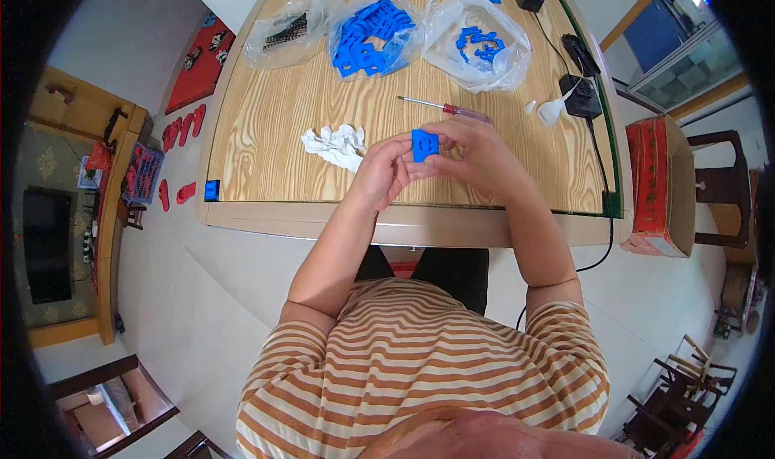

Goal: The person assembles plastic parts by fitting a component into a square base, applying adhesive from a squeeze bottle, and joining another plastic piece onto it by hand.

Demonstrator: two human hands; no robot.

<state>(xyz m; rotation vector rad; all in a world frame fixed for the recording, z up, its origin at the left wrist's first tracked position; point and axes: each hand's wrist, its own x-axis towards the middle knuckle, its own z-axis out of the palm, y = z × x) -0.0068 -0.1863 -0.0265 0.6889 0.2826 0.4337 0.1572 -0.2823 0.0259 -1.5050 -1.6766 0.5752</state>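
Note:
Between my two hands, just above the near part of the wooden table, is a small blue plastic piece with a round cut-out in its face. My left hand is closed on its left side, fingers bent around it. From the right, my right hand pinches the same piece with thumb and fingers. A screwdriver with a clear red handle lies just beyond my right hand, its shaft pointing left. Crumpled white tissue rests to the left of my left hand.
Farther back lie clear bags of dark screws, blue plastic parts and smaller blue pieces. On the right are a black power adapter, a cable and a white nozzle-like item. A cardboard box stands beside the table.

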